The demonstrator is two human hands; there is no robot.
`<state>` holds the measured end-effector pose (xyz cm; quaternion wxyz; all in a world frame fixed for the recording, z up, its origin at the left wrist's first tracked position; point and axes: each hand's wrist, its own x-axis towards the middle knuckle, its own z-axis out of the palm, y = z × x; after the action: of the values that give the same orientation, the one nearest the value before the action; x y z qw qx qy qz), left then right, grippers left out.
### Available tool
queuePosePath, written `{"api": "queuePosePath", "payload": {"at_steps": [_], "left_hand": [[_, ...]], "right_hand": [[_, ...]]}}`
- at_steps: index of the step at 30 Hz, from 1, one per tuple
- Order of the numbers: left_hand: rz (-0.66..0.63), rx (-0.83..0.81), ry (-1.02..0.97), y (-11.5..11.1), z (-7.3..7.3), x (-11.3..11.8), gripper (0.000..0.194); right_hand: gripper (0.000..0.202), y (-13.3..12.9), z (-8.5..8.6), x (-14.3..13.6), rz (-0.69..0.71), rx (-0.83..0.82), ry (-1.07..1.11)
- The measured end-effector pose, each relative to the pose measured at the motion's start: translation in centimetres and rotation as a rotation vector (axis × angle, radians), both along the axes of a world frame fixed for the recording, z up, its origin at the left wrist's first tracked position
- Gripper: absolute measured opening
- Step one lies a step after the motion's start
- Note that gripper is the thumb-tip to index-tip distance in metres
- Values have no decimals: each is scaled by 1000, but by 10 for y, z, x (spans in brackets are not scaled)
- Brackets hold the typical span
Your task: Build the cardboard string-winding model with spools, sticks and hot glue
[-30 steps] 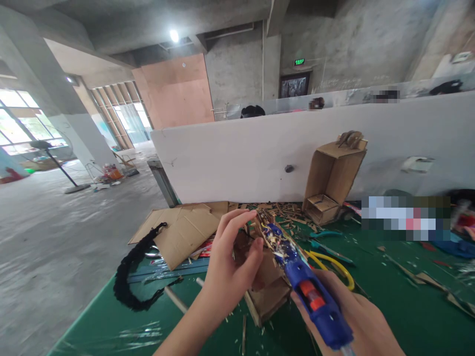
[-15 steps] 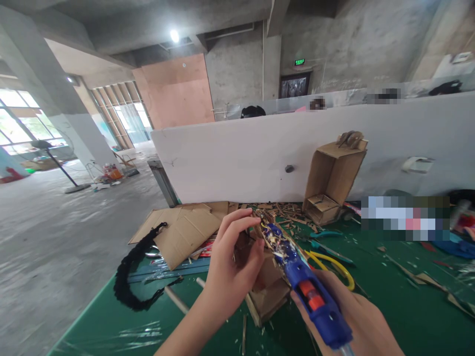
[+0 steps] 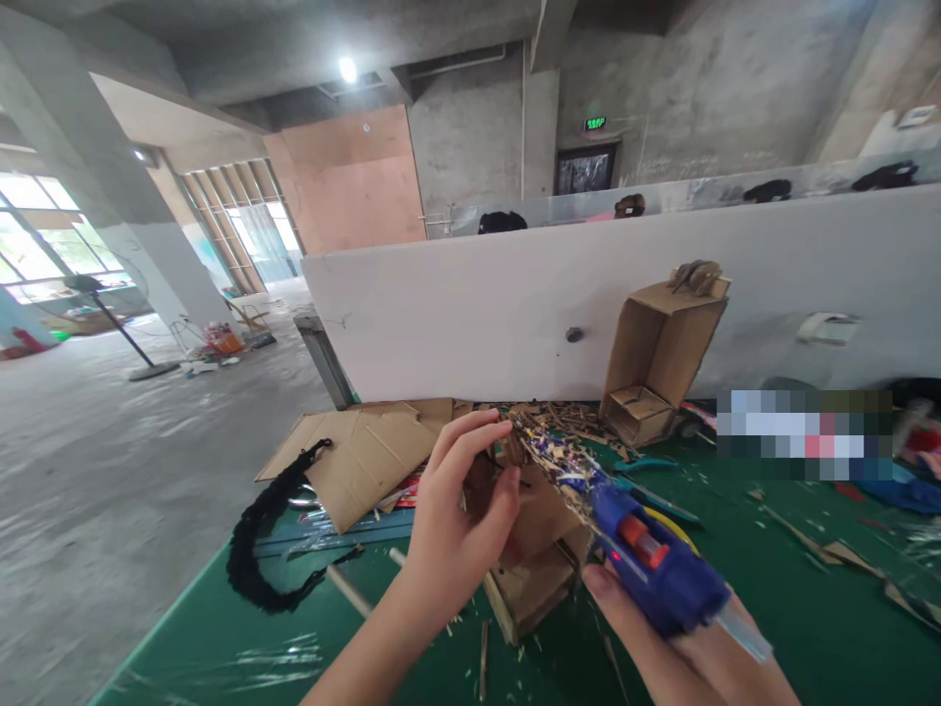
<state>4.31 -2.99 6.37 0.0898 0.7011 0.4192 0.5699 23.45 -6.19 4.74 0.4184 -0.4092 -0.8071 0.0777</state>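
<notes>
My right hand [image 3: 662, 628] is wrapped round a blue hot glue gun [image 3: 654, 559] with an orange-red part showing in its side and a clear glue stick poking out of its back. Bits of scrap cling to the gun's front, and its tip reaches the upper part of a small cardboard box [image 3: 540, 588]. Curled about that upper part, my left hand [image 3: 463, 490] grips a cardboard piece [image 3: 511, 449] between fingers and thumb. The palm and the gun hide some of where they meet.
Behind stands a tall open cardboard box [image 3: 654, 343] against a white partition [image 3: 456, 324]. Cardboard sheets [image 3: 368, 451], a black furry strip [image 3: 254, 549] and teal-handled scissors [image 3: 654, 490] lie on the green table [image 3: 294, 657]. Cardboard scraps [image 3: 580, 427] litter the back.
The glue gun and my right hand have shifted to the right and rolled, so more of the glue stick shows. My left hand has stayed nearly in place on the cardboard.
</notes>
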Motion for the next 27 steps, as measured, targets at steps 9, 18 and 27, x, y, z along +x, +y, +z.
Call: {"api": "queuePosePath", "payload": {"at_steps": [9, 18, 27], "left_hand": [[-14, -31, -22, 0, 0, -1, 34], [-12, -25, -4, 3, -1, -3, 44], [-23, -16, 24, 4, -1, -5, 54]], "right_hand": [[45, 9, -19, -3, -79, 274, -184], [44, 11, -12, 9, -25, 349, -302], [35, 12, 16, 26, -68, 701, -629]]}}
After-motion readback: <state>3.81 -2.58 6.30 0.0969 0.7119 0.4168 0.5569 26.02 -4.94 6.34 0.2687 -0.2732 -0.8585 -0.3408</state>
